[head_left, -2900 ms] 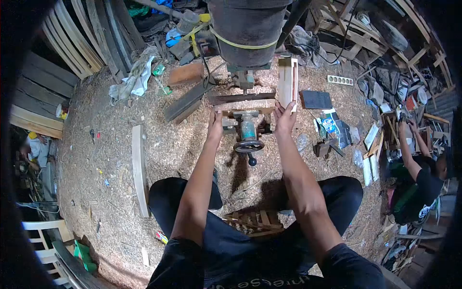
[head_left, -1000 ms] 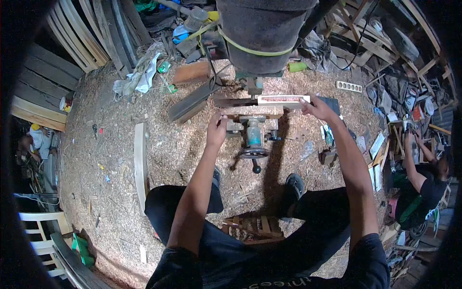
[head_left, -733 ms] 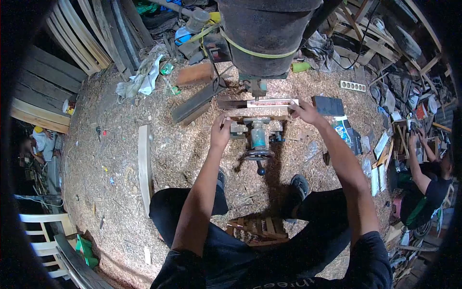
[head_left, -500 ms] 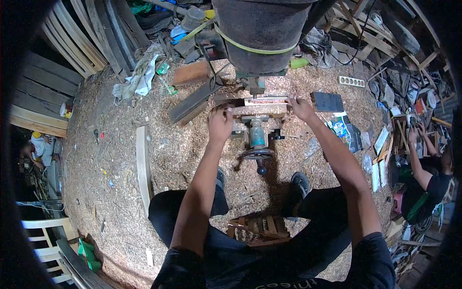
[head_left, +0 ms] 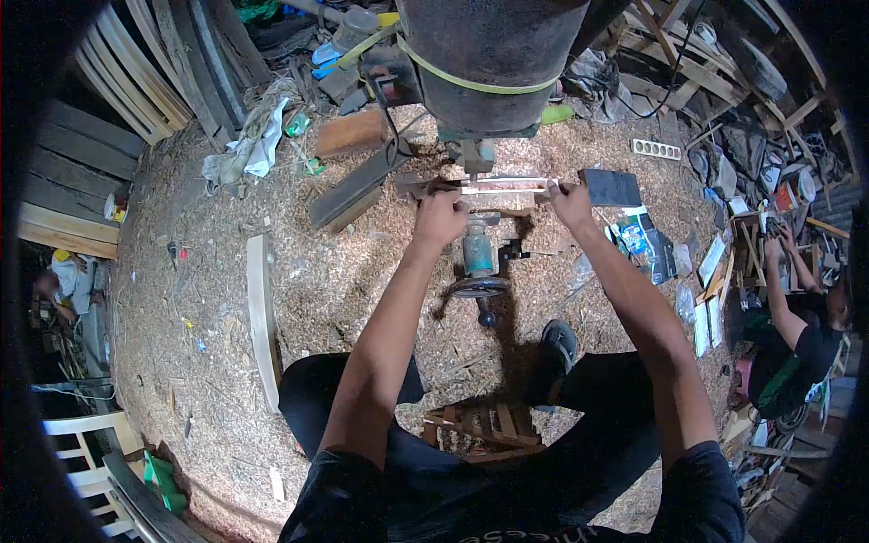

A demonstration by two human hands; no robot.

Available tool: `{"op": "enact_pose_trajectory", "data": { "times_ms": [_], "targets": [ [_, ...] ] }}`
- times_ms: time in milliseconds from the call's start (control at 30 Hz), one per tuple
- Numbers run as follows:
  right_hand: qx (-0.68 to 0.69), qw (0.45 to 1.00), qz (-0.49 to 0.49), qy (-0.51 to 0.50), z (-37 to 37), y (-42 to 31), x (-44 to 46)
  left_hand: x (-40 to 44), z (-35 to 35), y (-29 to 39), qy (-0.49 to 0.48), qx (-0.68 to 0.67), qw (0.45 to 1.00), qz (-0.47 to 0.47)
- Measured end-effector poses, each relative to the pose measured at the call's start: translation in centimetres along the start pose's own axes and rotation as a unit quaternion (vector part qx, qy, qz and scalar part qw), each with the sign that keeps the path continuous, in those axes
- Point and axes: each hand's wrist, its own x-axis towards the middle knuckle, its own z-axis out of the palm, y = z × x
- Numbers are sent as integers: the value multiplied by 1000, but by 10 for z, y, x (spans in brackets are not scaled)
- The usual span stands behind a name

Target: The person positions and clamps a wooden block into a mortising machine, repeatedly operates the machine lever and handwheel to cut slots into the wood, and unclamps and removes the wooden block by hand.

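Observation:
A pale slotted wooden piece (head_left: 507, 191) lies across the machine's bed, under the spindle (head_left: 477, 156) of a large dark machine head (head_left: 489, 68). My left hand (head_left: 442, 215) is closed on the left end of this piece, its fingertips partly hidden. At the right end, my right hand (head_left: 570, 203) pinches the piece between thumb and fingers. Below the piece stands a green machine column (head_left: 478, 251) with a handwheel (head_left: 480, 287) and a black knob.
Dark beams (head_left: 348, 195) and a brown block (head_left: 351, 133) lie left of the machine. A dark block (head_left: 609, 187) and a power strip (head_left: 655, 149) lie right. A co-worker (head_left: 792, 335) works at far right; another person (head_left: 72, 281) is at far left.
The slotted piece, earlier upright in my right hand, now lies across under the spindle. My left hand has moved right, onto its left end. My right hand has shifted left lately with the piece.

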Motion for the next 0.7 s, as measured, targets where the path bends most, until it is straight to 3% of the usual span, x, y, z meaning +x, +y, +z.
{"op": "enact_pose_trajectory", "data": {
  "times_ms": [300,400,500,700],
  "targets": [
    [41,999,-13,13,0,-7,-8,-10,4,-8,22,82,996,26],
    [50,998,-26,32,6,-5,-3,-6,6,-17,23,44,998,33],
    [44,999,-8,11,5,-5,-3,-7,16,-26,85,82,990,80],
    [37,998,-38,43,6,-8,-9,-4,22,-30,17,35,999,36]
  ]
}}
